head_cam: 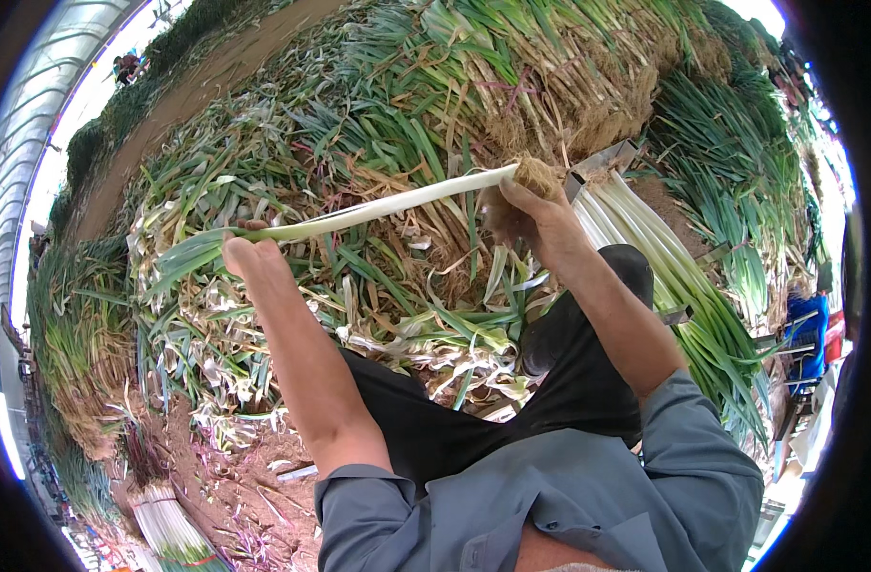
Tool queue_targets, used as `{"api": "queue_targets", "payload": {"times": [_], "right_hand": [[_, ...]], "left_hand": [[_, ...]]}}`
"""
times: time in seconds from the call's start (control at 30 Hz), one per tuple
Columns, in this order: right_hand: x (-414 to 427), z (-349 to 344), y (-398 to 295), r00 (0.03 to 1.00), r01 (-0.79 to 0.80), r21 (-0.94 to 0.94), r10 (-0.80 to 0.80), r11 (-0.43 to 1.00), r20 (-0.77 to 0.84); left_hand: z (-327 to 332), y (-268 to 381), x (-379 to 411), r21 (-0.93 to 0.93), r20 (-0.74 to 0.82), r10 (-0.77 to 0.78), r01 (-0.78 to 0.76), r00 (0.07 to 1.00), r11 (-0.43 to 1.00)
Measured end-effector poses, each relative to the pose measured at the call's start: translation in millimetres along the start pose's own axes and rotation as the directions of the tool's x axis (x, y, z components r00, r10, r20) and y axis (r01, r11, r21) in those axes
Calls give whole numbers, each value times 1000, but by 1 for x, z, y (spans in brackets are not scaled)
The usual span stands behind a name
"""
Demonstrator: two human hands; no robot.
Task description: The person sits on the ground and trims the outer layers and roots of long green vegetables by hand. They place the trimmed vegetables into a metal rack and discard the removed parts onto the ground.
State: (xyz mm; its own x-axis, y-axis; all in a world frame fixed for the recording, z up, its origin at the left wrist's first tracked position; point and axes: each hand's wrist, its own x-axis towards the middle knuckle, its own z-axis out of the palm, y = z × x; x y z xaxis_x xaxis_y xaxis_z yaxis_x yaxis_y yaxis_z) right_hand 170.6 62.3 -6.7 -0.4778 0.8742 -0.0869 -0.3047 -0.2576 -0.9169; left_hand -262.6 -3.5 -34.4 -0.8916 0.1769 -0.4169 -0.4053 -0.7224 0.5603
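A long green onion (407, 199) is stretched between my two hands above a heap of leaves. Its white shank looks clean, and a tuft of brown roots (539, 175) hangs on at the right end. My left hand (253, 252) is closed around the green leaf end, with leaf tips trailing out to the left. At the root end, my right hand (546, 223) grips the stalk with the thumb on top; its other fingers are partly hidden. Close by my right forearm, a row of clean white-stalked green onions (646, 229) lies in a metal rack (610, 161).
Stripped leaves and skins (228, 357) cover the ground ahead of my knees. Unpeeled onion bundles (550, 93) with soil-coated roots are piled beyond. A tied bundle of clean onions (171, 525) lies at lower left. A blue object (807, 332) stands at far right.
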Motion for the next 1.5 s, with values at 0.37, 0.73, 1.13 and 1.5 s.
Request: {"api": "queue_targets", "payload": {"times": [0.37,0.73,1.13,1.5], "right_hand": [[-2,-55,-51,831,507,-490,-554,709,58],[9,-95,-46,894,441,492,-322,751,-310],[33,76,7,961,-44,-118,74,992,266],[80,13,-5,935,325,270,-265,906,-234]], "left_hand": [[8,11,-28,88,68,13,-19,998,996],[16,16,-47,119,-122,63,-49,990,992],[31,-41,-111,-129,148,-174,193,974,973],[17,-86,-109,-104,359,-399,461,844,881]]}}
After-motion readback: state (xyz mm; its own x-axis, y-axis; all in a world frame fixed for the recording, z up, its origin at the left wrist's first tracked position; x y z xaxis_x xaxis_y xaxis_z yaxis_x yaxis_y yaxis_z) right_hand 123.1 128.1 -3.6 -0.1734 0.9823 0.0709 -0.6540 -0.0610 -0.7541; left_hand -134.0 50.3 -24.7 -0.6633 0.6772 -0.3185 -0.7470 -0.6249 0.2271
